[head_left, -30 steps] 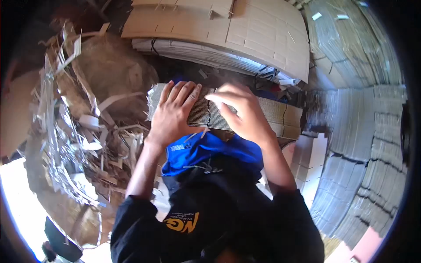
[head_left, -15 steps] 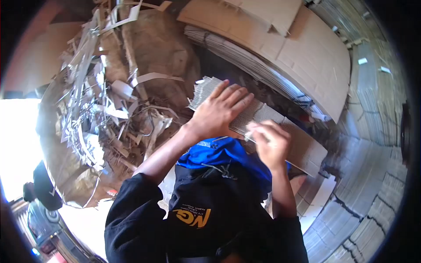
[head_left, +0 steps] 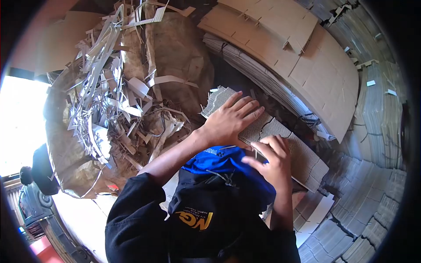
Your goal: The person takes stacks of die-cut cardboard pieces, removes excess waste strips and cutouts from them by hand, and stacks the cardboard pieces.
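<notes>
The black shirt [head_left: 219, 239] is closest, at 6 o'clock. It has big yellow letters [head_left: 193, 220], upside down, that look like NG. The words by them are too tiny to read for sure. Next, also at 6, is blue cloth [head_left: 208, 161] with small pale print, hard to read too.

The left hand [head_left: 232, 117] is just off the middle, towards 2 o'clock. It lies flat on a cardboard bundle [head_left: 277, 127], fingers a bit apart. The right hand [head_left: 274, 160], at 4 o'clock, is half curled at the bundle's near edge, thumb held out. I cannot tell if it grips anything. The bundle slants from 12 to 4 o'clock, and a dark line [head_left: 264, 126] runs across its top. Its end at 12 is jagged; its end at 4 is straighter. What it sits on is hidden.

Past its far edge is a thin dark gap. Then big flat boards [head_left: 307, 65] lie in a pile at 1 to 2 o'clock. Paper scraps [head_left: 109, 101] make a messy heap between 9 and 10, beside a brown sack [head_left: 180, 61] at 11. Cardboard stacks [head_left: 351, 184] fill 2 to 4 o'clock. Farther off, bright light [head_left: 22, 125] shines at 9.
</notes>
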The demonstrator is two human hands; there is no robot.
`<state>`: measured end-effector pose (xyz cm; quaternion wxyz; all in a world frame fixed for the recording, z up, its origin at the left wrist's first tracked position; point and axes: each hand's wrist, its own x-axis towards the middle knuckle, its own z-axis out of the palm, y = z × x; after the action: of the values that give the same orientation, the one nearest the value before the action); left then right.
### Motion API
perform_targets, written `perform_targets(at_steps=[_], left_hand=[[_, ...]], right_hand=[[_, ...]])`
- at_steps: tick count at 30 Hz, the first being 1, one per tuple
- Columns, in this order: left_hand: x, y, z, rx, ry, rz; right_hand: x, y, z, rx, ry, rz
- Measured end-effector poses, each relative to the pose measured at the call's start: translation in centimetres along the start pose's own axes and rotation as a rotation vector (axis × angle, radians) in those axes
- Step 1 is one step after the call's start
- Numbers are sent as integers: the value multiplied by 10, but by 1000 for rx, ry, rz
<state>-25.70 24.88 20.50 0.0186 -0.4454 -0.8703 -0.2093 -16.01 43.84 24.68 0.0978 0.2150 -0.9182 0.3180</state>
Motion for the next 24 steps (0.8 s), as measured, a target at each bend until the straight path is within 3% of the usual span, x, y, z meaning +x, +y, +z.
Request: perform_targets(at_steps=[6,9,10,12,14,15,16,17,19,22,24], left_hand=[[0,0,0,33,-21,12],[-2,3,1,-23,59,35],[-2,3,1,-21,61,34],[-2,2,2,-20,55,40],[0,4,3,-21,50,50],[1,4,3,-14,21,40],[3,4,3,-6,-14,36],[5,5,2,5,-51,33],[7,12,-4,27,-118,43],[13,10,-7,82,-191,7],[11,-7,31,242,42,130]], right_hand=[[-3,18,11,22,40,-71],[-4,21,8,635,349,314],[-2,22,7,635,348,311],[17,16,3,687,899,546],[44,-22,14,821,1033,524],[48,-41,28,634,758,469],[73,-76,30,809,441,-90],[84,-108,30,807,465,-81],[95,-150,29,607,100,-310],[86,-126,34,623,92,-205],[65,-96,30,712,1,-46]])
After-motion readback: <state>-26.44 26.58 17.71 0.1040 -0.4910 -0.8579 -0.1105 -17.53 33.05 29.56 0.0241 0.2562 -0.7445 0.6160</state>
